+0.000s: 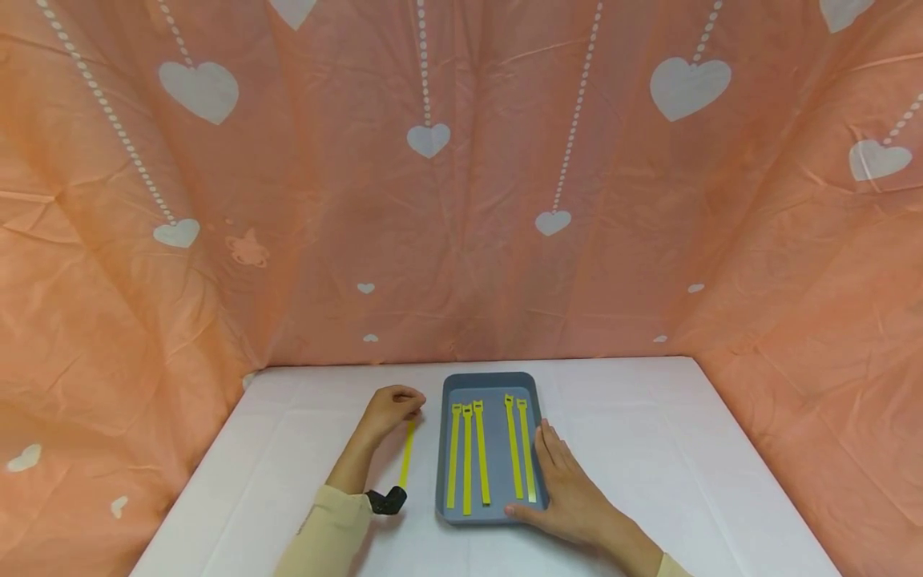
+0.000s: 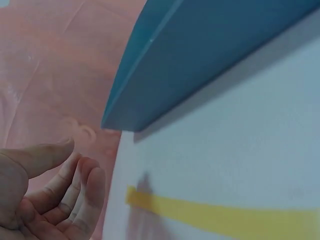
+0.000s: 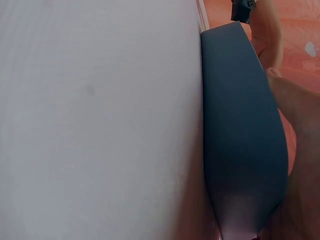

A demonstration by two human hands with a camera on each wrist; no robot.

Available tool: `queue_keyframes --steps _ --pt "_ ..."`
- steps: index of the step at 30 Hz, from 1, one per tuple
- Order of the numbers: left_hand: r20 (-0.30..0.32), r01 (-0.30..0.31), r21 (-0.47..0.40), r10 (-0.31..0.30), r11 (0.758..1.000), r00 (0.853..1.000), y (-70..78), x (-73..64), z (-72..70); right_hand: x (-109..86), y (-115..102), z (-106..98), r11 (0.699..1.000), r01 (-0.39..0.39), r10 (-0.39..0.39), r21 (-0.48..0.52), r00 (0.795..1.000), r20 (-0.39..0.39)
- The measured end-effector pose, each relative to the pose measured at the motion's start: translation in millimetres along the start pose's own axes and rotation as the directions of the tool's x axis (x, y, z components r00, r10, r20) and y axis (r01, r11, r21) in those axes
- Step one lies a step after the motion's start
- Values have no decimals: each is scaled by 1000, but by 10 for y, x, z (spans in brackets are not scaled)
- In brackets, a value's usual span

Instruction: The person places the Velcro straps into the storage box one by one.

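My left hand (image 1: 392, 410) hovers to the left of a grey-blue tray (image 1: 497, 449). Its fingers are loosely bent, with the thumb (image 2: 47, 157) apart from them and nothing visible between. Beneath it a yellow strap (image 2: 225, 217) lies on the white table; in the head view the hand covers its far end. Inside the tray are slot-headed yellow cable straps: three on the left side (image 1: 467, 465) and two on the right (image 1: 513, 449). Against the tray's near right corner rests my right hand (image 1: 573, 493), fingers straight along the side wall, thumb at the front rim.
A black wrist camera (image 1: 387, 501) sits on the left wrist, overlapping the near end of the loose strap in the head view. The white tabletop (image 1: 649, 449) spreads around the tray. Pink cloth (image 1: 461, 264) with white hearts encloses the back and sides.
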State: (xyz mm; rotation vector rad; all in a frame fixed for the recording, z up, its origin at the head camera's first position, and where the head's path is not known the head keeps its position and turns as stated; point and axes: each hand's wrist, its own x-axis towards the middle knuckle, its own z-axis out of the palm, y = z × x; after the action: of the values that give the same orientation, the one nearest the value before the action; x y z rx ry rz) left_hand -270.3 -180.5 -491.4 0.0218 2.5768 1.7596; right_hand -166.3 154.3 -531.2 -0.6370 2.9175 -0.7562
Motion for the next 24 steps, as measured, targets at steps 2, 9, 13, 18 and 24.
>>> queue_keyframes --steps 2,9,13,18,24 --pt "-12 2 15 -1 1000 1000 -40 -5 -29 3 3 6 1000 5 -5 -2 1000 -4" --pt "-54 15 105 -9 994 998 -182 -4 -95 -7 3 15 1000 -19 19 -2 1000 -4" --pt "-56 36 136 -29 990 998 -241 -3 -104 -14 -5 7 1000 -14 14 5 1000 -8" --pt "-64 41 184 -29 982 998 -268 -18 -105 -7 -2 3 1000 12 -12 -7 1000 -5" --pt "-75 42 233 -25 972 997 -278 -41 -96 -2 -2 1 1000 9 -9 -3 1000 -1"
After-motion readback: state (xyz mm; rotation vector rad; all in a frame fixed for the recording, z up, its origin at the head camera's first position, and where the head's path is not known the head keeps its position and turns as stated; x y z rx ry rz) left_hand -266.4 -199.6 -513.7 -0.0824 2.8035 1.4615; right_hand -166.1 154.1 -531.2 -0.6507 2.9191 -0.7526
